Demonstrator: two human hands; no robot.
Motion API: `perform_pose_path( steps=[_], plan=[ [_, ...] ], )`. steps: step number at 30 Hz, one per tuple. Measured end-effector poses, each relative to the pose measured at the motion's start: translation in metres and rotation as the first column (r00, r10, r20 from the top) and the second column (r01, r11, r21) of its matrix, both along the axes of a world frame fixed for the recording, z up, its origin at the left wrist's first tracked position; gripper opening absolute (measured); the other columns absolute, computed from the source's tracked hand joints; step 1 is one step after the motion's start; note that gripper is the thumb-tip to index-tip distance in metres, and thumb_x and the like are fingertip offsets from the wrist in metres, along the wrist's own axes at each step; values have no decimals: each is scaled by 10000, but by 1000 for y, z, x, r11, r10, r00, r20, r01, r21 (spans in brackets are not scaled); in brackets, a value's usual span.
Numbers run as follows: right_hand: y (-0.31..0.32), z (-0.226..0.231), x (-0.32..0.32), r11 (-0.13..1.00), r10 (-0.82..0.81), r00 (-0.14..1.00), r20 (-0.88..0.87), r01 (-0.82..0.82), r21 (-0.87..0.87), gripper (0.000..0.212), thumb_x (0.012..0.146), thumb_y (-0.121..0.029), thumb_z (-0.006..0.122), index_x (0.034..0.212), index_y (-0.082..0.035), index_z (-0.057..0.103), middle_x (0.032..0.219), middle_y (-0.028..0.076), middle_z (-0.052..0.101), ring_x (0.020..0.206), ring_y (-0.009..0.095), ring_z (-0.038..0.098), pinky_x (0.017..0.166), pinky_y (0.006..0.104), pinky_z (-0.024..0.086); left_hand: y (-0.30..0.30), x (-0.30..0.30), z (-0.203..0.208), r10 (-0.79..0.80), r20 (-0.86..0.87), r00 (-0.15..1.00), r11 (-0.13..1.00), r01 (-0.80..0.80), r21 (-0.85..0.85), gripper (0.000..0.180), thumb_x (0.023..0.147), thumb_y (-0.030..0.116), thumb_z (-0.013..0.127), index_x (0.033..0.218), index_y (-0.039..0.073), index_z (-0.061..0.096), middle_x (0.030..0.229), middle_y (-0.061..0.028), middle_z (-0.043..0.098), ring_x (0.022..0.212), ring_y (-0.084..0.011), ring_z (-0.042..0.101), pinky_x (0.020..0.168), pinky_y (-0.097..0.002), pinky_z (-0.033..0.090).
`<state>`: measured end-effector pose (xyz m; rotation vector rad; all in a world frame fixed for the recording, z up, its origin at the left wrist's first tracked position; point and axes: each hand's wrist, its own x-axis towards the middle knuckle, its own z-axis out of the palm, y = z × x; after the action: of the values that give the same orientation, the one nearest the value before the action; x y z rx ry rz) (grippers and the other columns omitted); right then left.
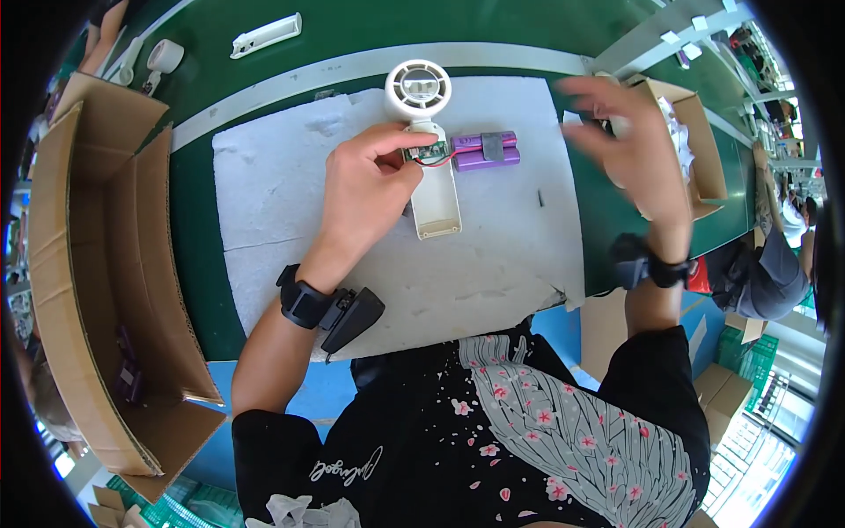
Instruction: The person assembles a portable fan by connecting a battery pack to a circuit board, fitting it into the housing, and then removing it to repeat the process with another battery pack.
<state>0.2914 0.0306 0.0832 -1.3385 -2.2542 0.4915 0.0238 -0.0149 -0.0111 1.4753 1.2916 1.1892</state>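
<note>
A white handheld fan (435, 201) lies with its handle shell uncovered on a pale foam mat (290, 189), its round head (418, 88) away from me. My left hand (370, 180) grips the fan at the small green circuit board (431, 150), thumb and forefinger closed around that spot. Red and dark wires run from the board to a purple two-cell battery pack (486, 150), which rests on the mat right of the handle. My right hand (635, 145) is raised over the mat's right side, blurred, with its fingers apart. A whitish thing shows beside its palm, partly hidden.
A tall open carton (97, 290) stands at my left, with purple items inside. Another carton (704, 154) with white contents is at the right. White shell pieces (267, 35) lie on the green table beyond the mat. Another person (766, 273) sits at far right.
</note>
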Motion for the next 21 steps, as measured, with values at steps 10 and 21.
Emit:
perform_pose_path(
  steps=[10, 21],
  plan=[
    [4, -46, -44, 860, 453, 881, -137, -472, -196, 393, 712, -81, 789, 1076, -2, 661, 946, 123, 675, 810, 262, 638, 756, 299, 527, 3, 1, 8, 26, -30, 999, 998, -25, 56, 343, 727, -59, 601, 1020, 66, 729, 967, -82, 677, 731, -134, 637, 668, -239, 512],
    [11, -50, -36, 241, 1, 808, -589, -572, -784, 471, 859, -164, 699, 1257, 9, 519, 906, 141, 666, 813, 229, 699, 703, 311, 575, 3, -4, 11, -19, -41, 999, 1000, 18, -18, 346, 741, -48, 624, 1044, 81, 731, 1025, -93, 674, 757, -139, 650, 685, -240, 525]
  ],
)
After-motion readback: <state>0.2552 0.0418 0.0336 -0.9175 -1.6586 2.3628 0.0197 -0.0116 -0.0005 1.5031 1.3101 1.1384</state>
